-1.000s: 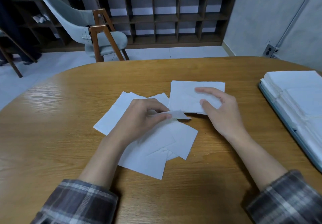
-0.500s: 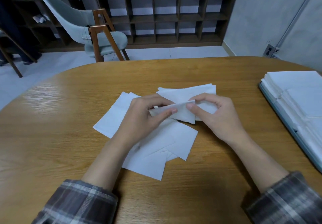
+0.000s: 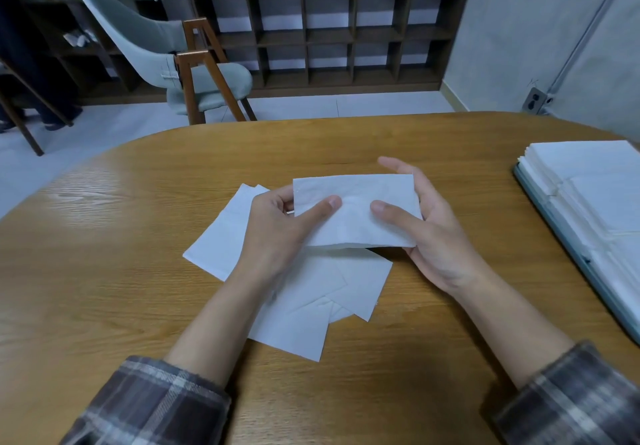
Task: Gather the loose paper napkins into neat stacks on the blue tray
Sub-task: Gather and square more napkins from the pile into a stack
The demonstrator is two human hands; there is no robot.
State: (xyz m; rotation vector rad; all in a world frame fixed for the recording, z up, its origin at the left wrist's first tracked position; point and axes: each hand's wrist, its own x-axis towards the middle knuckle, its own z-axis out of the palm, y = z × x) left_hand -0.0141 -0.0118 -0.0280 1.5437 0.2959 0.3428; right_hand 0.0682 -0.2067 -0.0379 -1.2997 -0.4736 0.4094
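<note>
A small bundle of white paper napkins (image 3: 356, 209) is held above the table between both hands. My left hand (image 3: 280, 230) pinches its left edge, thumb on top. My right hand (image 3: 426, 226) holds its right side, thumb on top and fingers underneath. Under the hands, several loose white napkins (image 3: 311, 292) lie overlapping on the wooden table (image 3: 138, 271). At the right edge sits the blue tray (image 3: 568, 236) with neat white napkin stacks (image 3: 595, 188) on it.
The oval table's far edge curves behind the hands. Beyond it stand a grey chair with wooden legs (image 3: 180, 60) and a low dark shelf unit (image 3: 346, 36) along the wall. A person's legs (image 3: 52, 91) show at the far left.
A napkin was lifted from the loose pile by my left hand and joined to those under my right hand. Both hands now hold the bundle raised off the table.
</note>
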